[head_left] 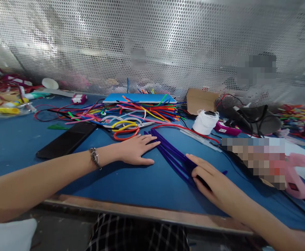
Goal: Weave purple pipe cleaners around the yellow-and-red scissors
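Several dark blue pipe cleaners (pixel 169 153) lie in a loose bundle across the middle of the blue table. At their near end, my right hand (pixel 212 179) has its fingers curled closed around them. My left hand (pixel 135 150) rests flat with fingers spread, its fingertips beside the far end of the bundle, and nothing is in it. Just beyond it lie scissors (pixel 126 130) with orange and yellow handles. A red pipe cleaner (pixel 184 126) curves past the far end of the blue ones.
Behind is a pile of multicoloured pipe cleaners (pixel 152 111) under a blue board (pixel 139 98). A black phone-like slab (pixel 69 141) lies left. To the right stand a white thread cone (pixel 206 122), cardboard (pixel 201 101) and a pink glue gun (pixel 296 177). A perforated metal screen (pixel 102 45) closes the back.
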Demonstrator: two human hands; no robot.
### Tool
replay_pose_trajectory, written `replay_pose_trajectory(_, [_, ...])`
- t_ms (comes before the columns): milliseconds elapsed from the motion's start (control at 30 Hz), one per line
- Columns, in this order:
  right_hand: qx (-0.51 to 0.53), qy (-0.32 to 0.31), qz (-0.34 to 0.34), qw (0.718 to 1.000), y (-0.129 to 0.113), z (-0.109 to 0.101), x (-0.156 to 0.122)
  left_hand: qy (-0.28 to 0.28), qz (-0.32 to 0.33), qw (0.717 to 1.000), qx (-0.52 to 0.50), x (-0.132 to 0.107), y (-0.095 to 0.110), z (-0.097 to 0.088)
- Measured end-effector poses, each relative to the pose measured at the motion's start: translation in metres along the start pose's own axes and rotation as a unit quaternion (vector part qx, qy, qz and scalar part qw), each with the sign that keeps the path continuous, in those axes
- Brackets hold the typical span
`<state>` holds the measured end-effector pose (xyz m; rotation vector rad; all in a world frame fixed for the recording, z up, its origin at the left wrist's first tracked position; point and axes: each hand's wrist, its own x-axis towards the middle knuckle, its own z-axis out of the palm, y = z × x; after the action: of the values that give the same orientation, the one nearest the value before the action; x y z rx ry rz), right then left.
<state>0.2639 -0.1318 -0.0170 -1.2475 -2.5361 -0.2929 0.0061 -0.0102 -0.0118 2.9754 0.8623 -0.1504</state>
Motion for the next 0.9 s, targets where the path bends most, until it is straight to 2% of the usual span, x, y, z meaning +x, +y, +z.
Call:
replay_pose_trajectory(100, [0.049, -0.025, 0.018, 0.998, 0.001, 0.001, -0.001, -0.009, -0.003, 1.0, -0.003, 0.001, 0.0, 0.0])
replay_pose_trajectory(200, [0.049, -0.023, -0.006, 0.999, 0.001, -0.001, -0.001, -0.01, -0.008, 1.0, -0.006, 0.003, 0.0, 0.001])
replay_pose_trajectory(367, [0.002, -0.043, -0.035, 0.998, 0.002, 0.001, -0.002, 0.014, -0.004, 1.0, 0.006, 0.009, 0.001, 0.002])
replay_pose_trajectory(600, [-0.073, -0.044, -0.058, 0.995, 0.0, 0.007, -0.006, 0.016, 0.049, 0.997, -0.05, 0.035, 0.004, -0.004])
replay_pose_trajectory(733, [-0.083, -0.012, -0.015, 0.996, -0.004, 0.001, -0.001, -0.002, 0.067, 0.995, -0.076, 0.045, 0.003, -0.005])
replay_pose_trajectory(900, [-0.075, 0.022, 0.062, 0.995, -0.001, 0.0, 0.002, 0.012, 0.072, 0.994, -0.083, 0.051, 0.001, -0.005])
